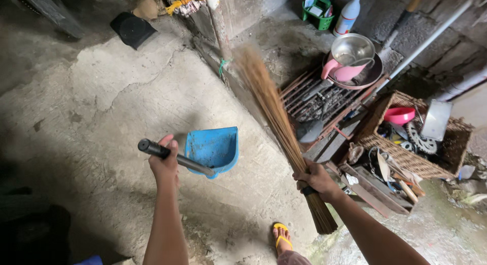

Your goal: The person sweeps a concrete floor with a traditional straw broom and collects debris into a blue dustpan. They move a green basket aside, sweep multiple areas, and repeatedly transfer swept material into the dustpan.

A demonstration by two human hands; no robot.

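L hand (165, 166) clenched on black handle of blue dustpan (213, 149), pan just right of it; R hand (317, 179) gripping stick broom (276, 120), long axis running far-left, tips beyond pan, over concrete floor (127, 92).

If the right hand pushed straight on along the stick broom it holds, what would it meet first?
The right hand points the stick broom up toward the low concrete ledge; the bristle tips would probably meet that first, though depth is unclear.
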